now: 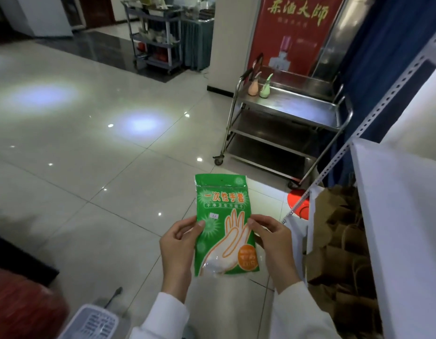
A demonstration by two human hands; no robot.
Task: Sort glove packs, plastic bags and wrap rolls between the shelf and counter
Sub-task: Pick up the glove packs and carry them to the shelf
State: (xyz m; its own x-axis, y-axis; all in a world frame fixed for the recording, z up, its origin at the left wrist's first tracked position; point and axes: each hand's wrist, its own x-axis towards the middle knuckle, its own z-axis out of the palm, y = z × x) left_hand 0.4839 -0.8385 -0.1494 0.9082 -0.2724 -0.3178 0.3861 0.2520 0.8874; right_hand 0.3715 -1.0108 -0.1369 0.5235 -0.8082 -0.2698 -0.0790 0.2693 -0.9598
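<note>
A green glove pack (224,226) is held up in the air over the shiny tiled floor (89,155), in front of the body. It is held by both hands at once. The left edge is pinched by the left hand (179,248), with the thumb laid on the front. The right edge is pinched by the right hand (271,243), and its thumb is pressed on the front too. The pack is stood up tall, with its long side running up and down. Its top is pointed away, toward the metal cart (285,123), and it is tipped a little to the left. The front, with a drawn hand on it, is turned toward the camera. A white shelf (395,216) is seen at the right side. Brown paper bags (339,253) are piled below it.
</note>
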